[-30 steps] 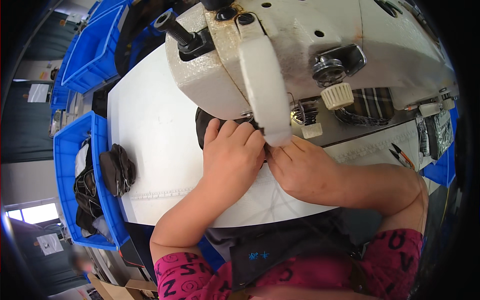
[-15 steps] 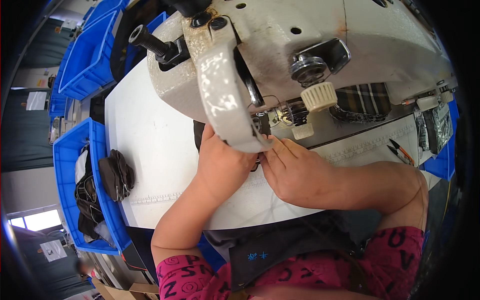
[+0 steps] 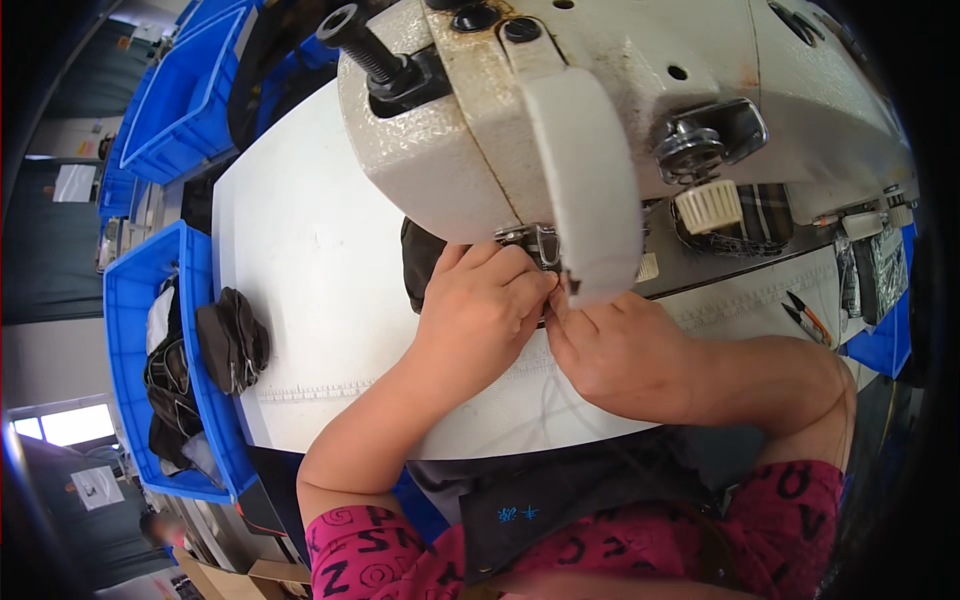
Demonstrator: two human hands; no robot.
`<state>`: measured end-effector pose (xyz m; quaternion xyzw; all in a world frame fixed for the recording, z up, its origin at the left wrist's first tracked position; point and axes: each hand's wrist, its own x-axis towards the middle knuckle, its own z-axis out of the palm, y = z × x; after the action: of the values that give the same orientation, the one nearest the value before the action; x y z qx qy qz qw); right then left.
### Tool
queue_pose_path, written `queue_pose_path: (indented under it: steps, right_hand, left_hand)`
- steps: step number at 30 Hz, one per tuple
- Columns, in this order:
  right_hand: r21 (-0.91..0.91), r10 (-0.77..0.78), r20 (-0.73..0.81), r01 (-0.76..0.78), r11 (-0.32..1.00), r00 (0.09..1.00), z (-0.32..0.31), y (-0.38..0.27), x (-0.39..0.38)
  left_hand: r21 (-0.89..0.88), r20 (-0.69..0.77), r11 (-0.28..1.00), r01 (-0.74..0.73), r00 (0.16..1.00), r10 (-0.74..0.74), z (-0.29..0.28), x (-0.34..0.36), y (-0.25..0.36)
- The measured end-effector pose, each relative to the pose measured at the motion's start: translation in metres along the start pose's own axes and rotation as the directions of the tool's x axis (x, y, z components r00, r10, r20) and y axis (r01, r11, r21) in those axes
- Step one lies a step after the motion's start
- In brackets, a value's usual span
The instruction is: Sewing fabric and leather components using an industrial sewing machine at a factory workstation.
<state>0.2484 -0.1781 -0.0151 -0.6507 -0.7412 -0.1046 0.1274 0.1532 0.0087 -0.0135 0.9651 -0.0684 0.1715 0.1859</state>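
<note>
My left hand [image 3: 482, 312] lies beside the presser foot [image 3: 545, 245] of a white sewing machine [image 3: 430, 150], fingers bent and pressed on a dark fabric piece [image 3: 421, 265]. That fabric shows left of the fingers and runs under the machine head. From the right, my right hand [image 3: 628, 358] meets it with thumb and fingers pinched together at the fabric's near edge. Both sets of fingertips almost touch just in front of the foot. The machine's curved white lever guard [image 3: 590, 190] hides part of the right fingers, and the stitching spot is mostly covered.
A stack of dark fabric pieces [image 3: 232, 342] leans by a blue bin [image 3: 120, 350] holding more cloth. Another blue bin [image 3: 185, 95] stands behind. On the right are a plaid fabric piece [image 3: 750, 220], a printed ruler strip [image 3: 740, 300] and thread snips [image 3: 808, 318].
The viewpoint has shifted, so the machine head sits farther right in view and the presser foot shows better. Both hands and the dark fabric appear slightly farther right, still together.
</note>
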Motion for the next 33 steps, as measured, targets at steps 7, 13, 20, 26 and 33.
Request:
queue_pose_path:
  steps: [7, 13, 20, 26, 33]
  right_hand:
    - [-0.075, 0.069, 0.040, -0.065, 0.995, 0.997, 0.001, 0.006, 0.003]
    - [-0.075, 0.086, 0.127, -0.077, 0.994, 0.988, -0.006, 0.012, 0.006]
    - [-0.031, 0.016, 0.044, -0.014, 0.999, 0.999, 0.006, 0.013, 0.005]
    - [-0.032, -0.007, -0.061, 0.005, 0.999, 0.998, 0.011, 0.008, 0.003]
    - [-0.036, 0.005, 0.020, -0.005, 0.999, 1.000, 0.002, 0.009, 0.003]
  left_hand:
    - [0.027, -0.039, 0.999, 0.030, 0.999, -0.029, 0.005, 0.003, -0.003]
    - [0.032, -0.077, 0.998, 0.050, 0.996, -0.048, 0.011, 0.004, -0.007]
    - [-0.057, -0.064, 0.993, 0.101, 0.992, -0.105, 0.011, 0.002, -0.007]
    - [-0.025, -0.023, 0.998, 0.065, 0.998, -0.066, 0.004, 0.001, -0.007]
    - [0.039, -0.047, 0.999, -0.016, 0.999, 0.018, 0.004, 0.003, -0.003]
